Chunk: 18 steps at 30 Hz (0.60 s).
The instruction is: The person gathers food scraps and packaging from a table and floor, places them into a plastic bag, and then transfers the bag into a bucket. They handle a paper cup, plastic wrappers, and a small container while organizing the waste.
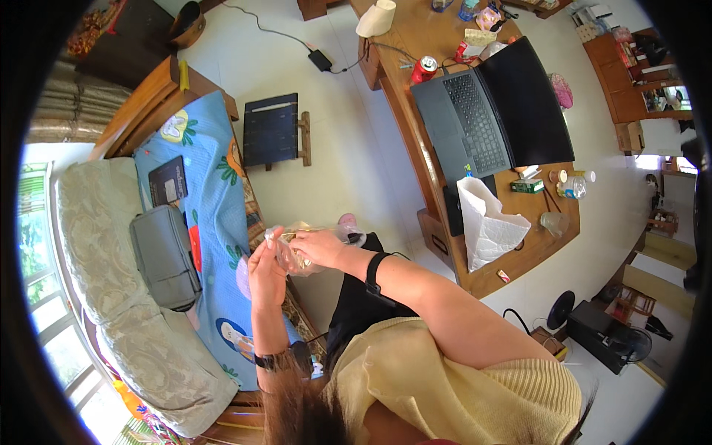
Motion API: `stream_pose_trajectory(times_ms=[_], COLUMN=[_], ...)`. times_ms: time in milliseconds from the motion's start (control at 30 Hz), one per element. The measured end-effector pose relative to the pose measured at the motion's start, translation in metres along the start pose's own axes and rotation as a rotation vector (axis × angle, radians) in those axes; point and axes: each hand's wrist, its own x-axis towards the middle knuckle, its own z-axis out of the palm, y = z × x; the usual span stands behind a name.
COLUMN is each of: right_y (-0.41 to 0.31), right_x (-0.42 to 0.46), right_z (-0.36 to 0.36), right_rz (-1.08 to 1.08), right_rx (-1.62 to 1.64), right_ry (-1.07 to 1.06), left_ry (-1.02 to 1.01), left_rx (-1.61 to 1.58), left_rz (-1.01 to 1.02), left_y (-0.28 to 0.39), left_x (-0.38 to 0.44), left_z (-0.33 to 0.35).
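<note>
Over my lap is a clear, crinkled plastic bag [303, 267] with small gold-coloured pieces showing through it. My left hand [268, 272] pinches the bag's left edge between thumb and fingers, its palm turned up. From the right, my right hand [318, 247] lies over the bag with its fingers curled into the film. Its fingertips are partly hidden, so I cannot tell whether they also hold a piece from inside. More clear film [356, 236] spreads past the right hand's wrist side.
Left, a sofa bench with a blue patterned cover [214, 300] bears a grey bag [167, 256]. Right, a wooden desk [523, 267] carries an open laptop [473, 122], red can [425, 68], white paper bag [492, 228] and glass [553, 224]. Ahead stands a low stool [271, 130].
</note>
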Motion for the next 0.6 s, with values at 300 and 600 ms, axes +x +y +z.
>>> stream_pose_trajectory(times_ms=[300, 600], right_y=[0.050, 0.212], right_x=[0.063, 0.148], right_z=[-0.123, -0.312], right_rz=[-0.048, 0.373], right_rx=[-0.079, 0.049], right_ry=[0.225, 0.792], left_ry=[-0.130, -0.115], left_rx=[-0.016, -0.019], left_rz=[0.037, -0.133], left_y=[0.061, 0.082], left_x=[0.137, 0.309], left_z=[0.071, 0.132])
